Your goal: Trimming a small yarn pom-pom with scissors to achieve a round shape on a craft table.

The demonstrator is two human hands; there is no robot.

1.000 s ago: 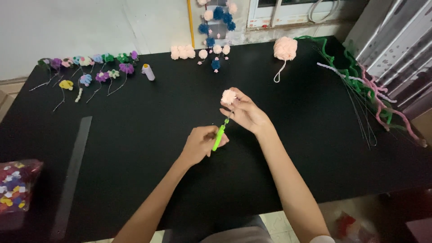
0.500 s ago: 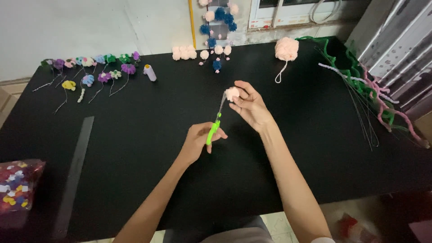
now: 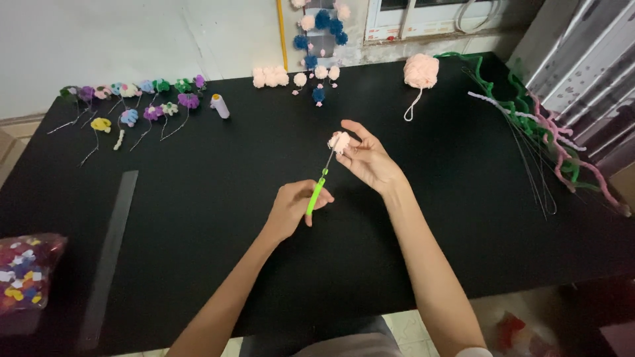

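My right hand holds a small pale pink pompom between thumb and fingers, above the middle of the black table. My left hand grips green-handled scissors whose metal blades point up and touch the pompom. Both forearms reach in from the bottom edge.
A pink yarn ball lies at the back. Pink and blue pompoms sit near the wall. Small yarn flowers on wires line the back left, next to a lilac thread spool. Pipe cleaners and wires lie right. A clear ruler and a bag of coloured pieces lie left.
Both hands have shifted slightly up and away from me, and the scissors' blades have come closer to the pompom.
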